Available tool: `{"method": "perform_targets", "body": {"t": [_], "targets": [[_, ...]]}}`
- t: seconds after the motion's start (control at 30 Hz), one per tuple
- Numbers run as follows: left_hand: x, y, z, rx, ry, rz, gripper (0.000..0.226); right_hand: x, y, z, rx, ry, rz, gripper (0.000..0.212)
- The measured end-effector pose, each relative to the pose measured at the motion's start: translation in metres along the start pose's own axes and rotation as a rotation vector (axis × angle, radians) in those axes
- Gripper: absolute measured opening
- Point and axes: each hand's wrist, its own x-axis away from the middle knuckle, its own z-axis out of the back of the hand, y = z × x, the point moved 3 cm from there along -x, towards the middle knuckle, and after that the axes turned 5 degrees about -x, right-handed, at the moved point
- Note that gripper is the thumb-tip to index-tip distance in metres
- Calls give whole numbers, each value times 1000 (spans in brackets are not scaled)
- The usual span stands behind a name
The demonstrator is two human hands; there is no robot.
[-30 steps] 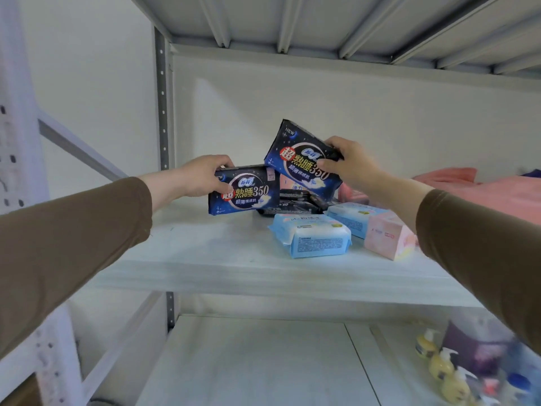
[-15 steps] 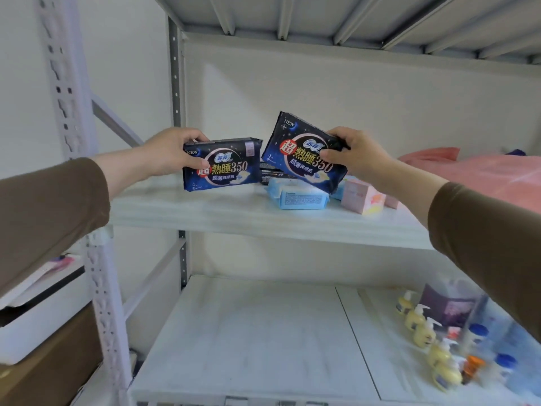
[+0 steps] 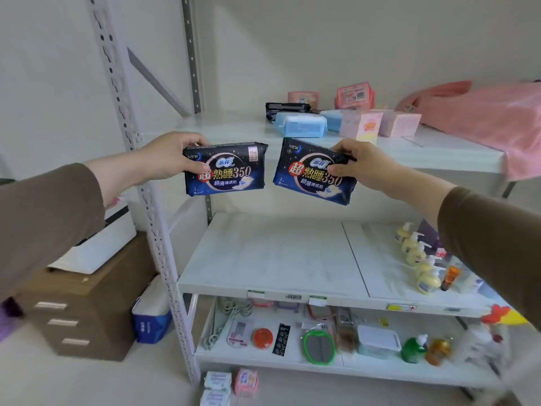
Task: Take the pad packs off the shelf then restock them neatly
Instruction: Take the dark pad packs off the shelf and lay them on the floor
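Observation:
My left hand (image 3: 168,158) grips a dark blue pad pack (image 3: 227,171) by its left end, held level in the air in front of the shelf. My right hand (image 3: 360,165) grips a second dark blue pad pack (image 3: 307,177) by its upper right corner, tilted slightly. Both packs hang clear of the upper shelf (image 3: 234,127). On that shelf lie another dark pack (image 3: 285,108), light blue packs (image 3: 304,126), pink boxes (image 3: 361,126) and pink packs (image 3: 354,95).
A pink cloth (image 3: 491,115) covers the shelf's right end. The middle shelf (image 3: 272,259) holds yellow pump bottles (image 3: 418,259) at right. Mixed goods fill the bottom shelf (image 3: 263,358). Several small packs (image 3: 231,382) lie on the floor. A brown drawer unit (image 3: 85,309) stands left of the white upright (image 3: 146,186).
Both hands have pulled the two dark packs back off the upper shelf and lowered them. The view has backed away and tilted down, revealing the lower shelves and floor.

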Motion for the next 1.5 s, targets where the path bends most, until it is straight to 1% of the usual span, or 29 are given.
{"method": "perform_targets", "body": {"t": [0.2, 0.37, 0.53, 0.67, 0.93, 1.03, 1.13, 1.2, 1.37, 1.5], "targets": [[36, -51, -55, 9, -121, 65, 35, 40, 47, -60, 40, -93, -112, 20], [53, -117, -114, -8, -257, 129, 38, 66, 101, -128, 27, -168, -247, 22], [75, -183, -183, -17, -339, 185, 45, 104, 161, -197, 54, -236, -365, 28], [94, -236, -252, -23, -418, 220, 50, 139, 218, -248, 51, -271, -469, 26], [128, -334, -408, -55, -565, 305, 41, 180, 341, -346, 42, -390, -583, 23], [138, -371, -464, -64, -608, 321, 35, 193, 390, -388, -3, -421, -632, 26], [150, -412, -518, -28, -622, 360, 34, 209, 438, -435, -27, -459, -646, 31], [157, -439, -555, -33, -632, 356, 34, 219, 468, -466, -19, -467, -660, 33], [178, -511, -650, 18, -703, 372, 35, 242, 546, -548, -25, -462, -681, 29], [186, -564, -723, 24, -720, 336, 36, 256, 612, -616, -19, -428, -671, 30]]}}
